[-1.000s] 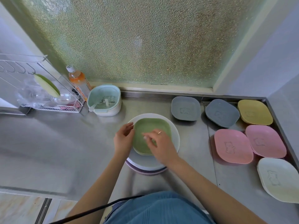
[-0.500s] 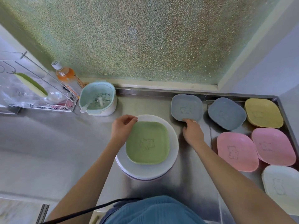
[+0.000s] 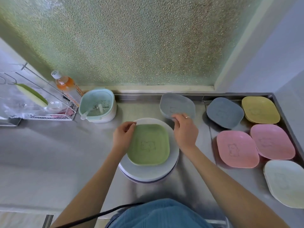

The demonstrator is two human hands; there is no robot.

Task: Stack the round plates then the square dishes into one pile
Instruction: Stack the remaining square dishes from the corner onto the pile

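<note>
Resting on the steel counter (image 3: 49,153), the pile of round plates (image 3: 148,173) carried one green dish (image 3: 148,144). The right hand (image 3: 185,129) pinched a grey dish (image 3: 176,105), seemingly lifted; centring it squarely mattered. The left hand (image 3: 123,134), loosely curled, steadied the green rim.

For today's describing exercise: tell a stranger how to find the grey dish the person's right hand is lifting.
Start at the frosted window and drop to the steel counter below its sill. Right of the pale green basket sits a grey square dish. Unlike the darker grey dish lying flat further right, it is tilted, its near edge held by the right hand.
</note>
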